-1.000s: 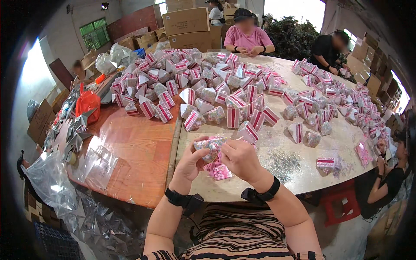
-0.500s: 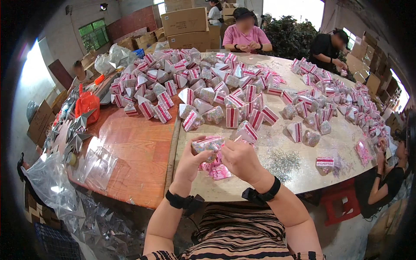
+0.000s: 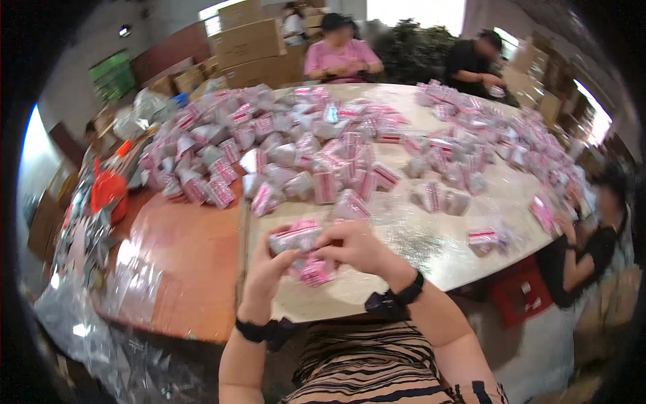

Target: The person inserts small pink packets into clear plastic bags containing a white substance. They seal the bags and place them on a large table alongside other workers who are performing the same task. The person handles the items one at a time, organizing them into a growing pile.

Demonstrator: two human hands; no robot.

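Observation:
A small clear packet [image 3: 296,240] with glittery filling and a pink-and-white striped label is held up over the table's near edge. My left hand [image 3: 264,271] wraps its left end, thumb along the near side. With bent fingers, my right hand [image 3: 360,248] closes on the packet's right end; its fingertips are partly hidden and blurred. Just below the hands lies a bunch of pink printed pieces [image 3: 315,271]. Beyond them, a large heap of similar packets [image 3: 289,151] covers the far middle of the table.
The pale tabletop [image 3: 350,293] meets a reddish-brown tabletop [image 3: 188,269] on my left. Silver glitter [image 3: 414,242] is scattered right of my hands. Clear plastic [image 3: 74,316] and a red bag [image 3: 109,195] are at the left. Co-workers sit at the far side and right, near a red stool [image 3: 518,296].
The whole view has shifted and blurred, with the scene sliding left. My right hand has gone from pinching above the packet's right end to closing around that end. The left keeps its hold.

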